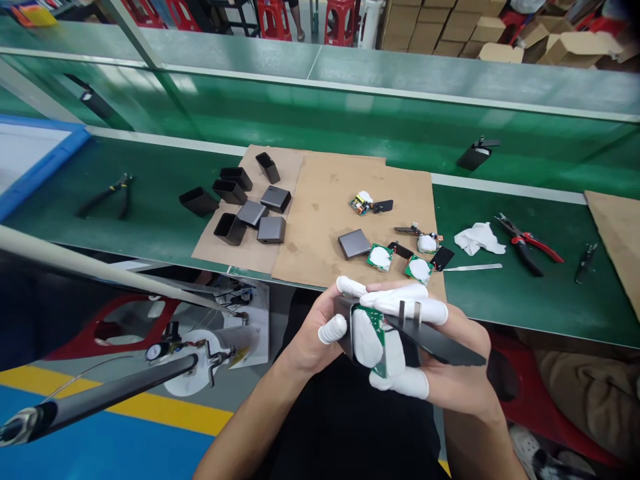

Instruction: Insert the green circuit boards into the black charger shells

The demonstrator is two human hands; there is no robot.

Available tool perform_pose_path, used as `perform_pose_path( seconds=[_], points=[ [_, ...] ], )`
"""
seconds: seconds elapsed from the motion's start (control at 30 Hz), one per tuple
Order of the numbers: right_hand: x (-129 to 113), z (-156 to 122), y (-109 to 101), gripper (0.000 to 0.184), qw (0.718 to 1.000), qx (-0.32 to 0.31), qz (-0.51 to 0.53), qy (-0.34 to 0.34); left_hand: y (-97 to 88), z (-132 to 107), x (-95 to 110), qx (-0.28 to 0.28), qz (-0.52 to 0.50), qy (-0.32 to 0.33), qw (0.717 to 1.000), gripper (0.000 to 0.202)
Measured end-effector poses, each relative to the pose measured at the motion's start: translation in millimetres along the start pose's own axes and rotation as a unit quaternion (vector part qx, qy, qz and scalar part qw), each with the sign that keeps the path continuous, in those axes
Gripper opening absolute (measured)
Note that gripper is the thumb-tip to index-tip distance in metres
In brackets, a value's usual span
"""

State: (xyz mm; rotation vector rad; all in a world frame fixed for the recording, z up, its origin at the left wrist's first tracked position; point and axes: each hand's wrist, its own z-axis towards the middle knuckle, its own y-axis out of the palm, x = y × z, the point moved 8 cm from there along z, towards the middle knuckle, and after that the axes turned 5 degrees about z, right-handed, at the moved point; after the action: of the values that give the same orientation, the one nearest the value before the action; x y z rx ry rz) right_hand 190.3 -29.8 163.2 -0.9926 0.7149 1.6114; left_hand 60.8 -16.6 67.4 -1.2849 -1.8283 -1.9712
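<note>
Left hand (313, 343) curls round a dark casing (345, 343), its white-capped thumb and fingers pressing the sides, while the right hand (455, 385) pinches a green circuit board (379, 321) with white pads between capped fingers and thumb. The board sits at the casing's mouth, above the lap and just off the table's near edge; how far inside it reaches, I cannot tell. A dark flat plate (450, 343) with two metal prongs (417, 311) lies along the right hand. On the green table (160, 230), cardboard (320, 193) carries a cluster of grey casings (230, 230) at left and several loose boards (380, 257) at right. Red-and-black pliers (530, 243), a crumpled white cloth (479, 238) and a thin metal strip (473, 267) lie to the right; black-handled cutters (107, 197) lie far left. Beyond stand red stools (274, 20) and stacked cartons (430, 27).
</note>
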Motion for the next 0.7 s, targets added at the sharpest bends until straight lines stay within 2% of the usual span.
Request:
perform_pose_path(
  seconds=[0.1, 0.33, 0.5, 0.6, 0.7],
  points=[
    [-1.9, 2.2, 0.1, 0.065, 1.000, 0.001, -0.007, -0.007, 0.5, -0.5, -1.2, -0.016, 0.017, 0.010, 1.000, 0.059],
    [-3.1, 3.1, 2.3, 0.068, 0.998, -0.007, -0.063, -0.002, -1.5, 0.3, -9.0, -0.010, 0.006, 0.002, 1.000, 0.061],
    [6.4, -1.8, 5.6, 0.070, 0.999, -0.004, -0.030, 0.031, 0.4, 0.5, -17.5, -0.023, -0.024, -0.022, 0.999, 0.060],
    [12.1, -4.4, 7.5, 0.074, 0.998, -0.001, -0.020, 0.055, -0.6, 1.1, -22.8, -0.024, -0.045, -0.022, 0.998, 0.069],
    [13.6, -5.5, 9.4, 0.081, 0.998, 0.000, 0.005, 0.059, 1.9, 0.8, -27.4, -0.050, -0.071, -0.018, 0.996, 0.078]
  ],
)
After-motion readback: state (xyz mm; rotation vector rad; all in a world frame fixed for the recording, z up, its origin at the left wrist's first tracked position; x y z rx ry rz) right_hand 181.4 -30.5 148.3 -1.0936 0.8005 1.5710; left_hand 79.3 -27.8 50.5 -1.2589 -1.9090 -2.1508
